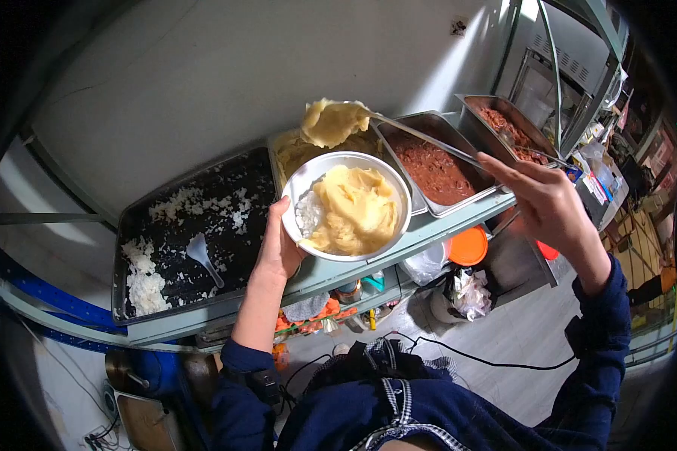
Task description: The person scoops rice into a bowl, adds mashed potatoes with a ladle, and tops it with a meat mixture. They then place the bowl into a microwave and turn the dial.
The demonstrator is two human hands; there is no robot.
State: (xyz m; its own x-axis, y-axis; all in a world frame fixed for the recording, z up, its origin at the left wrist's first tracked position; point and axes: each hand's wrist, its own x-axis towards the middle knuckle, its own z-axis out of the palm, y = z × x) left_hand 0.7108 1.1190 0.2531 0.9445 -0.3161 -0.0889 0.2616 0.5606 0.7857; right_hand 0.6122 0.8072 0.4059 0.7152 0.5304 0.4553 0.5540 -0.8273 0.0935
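Observation:
A white bowl [403, 197] rests in my left hand [278, 244], whose fingers wrap round its left side and underside. Inside it, white rice [307, 214] shows at the left beside a large mound of pale yellow mash [357, 207]. My right hand [541, 199] grips the end of a long metal serving spoon [429, 139]. A lump of the same mash [331, 122] covers the spoon's head, above and behind the bowl. Partly hidden behind the bowl is a metal pan of mash [287, 154].
A black tray [203, 259] with scattered rice and a pale rice paddle [201, 252] lies left. Right of the mash stand a pan of reddish-brown stew [436, 169] and another red-filled pan [515, 131]. A shelf edge [338, 274] runs below; a cable [496, 365] crosses the floor.

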